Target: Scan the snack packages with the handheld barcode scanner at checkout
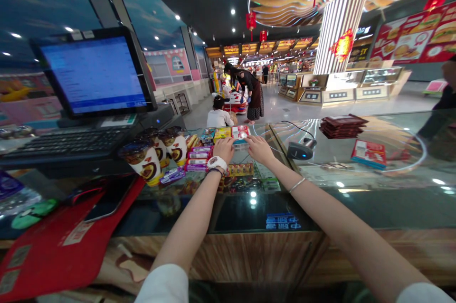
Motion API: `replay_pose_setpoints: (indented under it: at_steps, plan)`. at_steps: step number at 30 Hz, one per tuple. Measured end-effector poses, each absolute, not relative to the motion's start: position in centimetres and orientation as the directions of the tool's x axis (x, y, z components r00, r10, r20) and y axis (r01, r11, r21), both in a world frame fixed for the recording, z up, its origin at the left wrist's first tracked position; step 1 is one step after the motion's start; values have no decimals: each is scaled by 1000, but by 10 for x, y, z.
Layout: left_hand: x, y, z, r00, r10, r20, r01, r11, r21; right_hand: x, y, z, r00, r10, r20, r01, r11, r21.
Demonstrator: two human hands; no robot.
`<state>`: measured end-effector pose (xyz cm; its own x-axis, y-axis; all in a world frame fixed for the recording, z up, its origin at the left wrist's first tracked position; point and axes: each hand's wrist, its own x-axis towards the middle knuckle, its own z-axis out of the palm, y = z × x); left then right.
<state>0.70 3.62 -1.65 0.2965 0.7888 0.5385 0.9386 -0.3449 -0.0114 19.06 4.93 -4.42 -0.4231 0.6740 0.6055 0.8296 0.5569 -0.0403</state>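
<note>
Both my hands reach forward over the glass counter. A flat red and white packet [241, 132] lies between my fingertips, with a blue-green edge showing on its near side. My left hand [224, 149], wearing a white watch, holds its near left corner, beside a yellow packet [223, 134]. At its right edge, the fingers of my right hand [260, 149] close on the same packet; a thin bangle circles that wrist. Left of my left hand lie purple wrapped sticks [197, 158] and several printed cups [142, 163] with dark lids. Small gold-coloured items [240, 169] show below my hands.
A monitor [94, 72] and keyboard [71, 144] stand left, near a phone [110, 201] on a red bag [67, 246]. Rightward are a scanner [300, 151], stacked dark red packets [342, 126] and another red packet pile [369, 154]. Two people [251, 94] are beyond the counter.
</note>
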Motion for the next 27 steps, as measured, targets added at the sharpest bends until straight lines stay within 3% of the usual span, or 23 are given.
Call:
replay_pose_setpoints:
  at_steps: [10,18,27]
  plan:
    - [11,29,-15,274,804,527,942,-335,21,190,40,-37,-399,705,586,834,545,-87]
    - [46,-1,2,252,767,590,931,-358,68,238,13,-25,-386,625,678,818,572,-62]
    - [133,-38,3,476,688,548,813,-582,25,329,-31,-32,-297,664,686,880,470,-74]
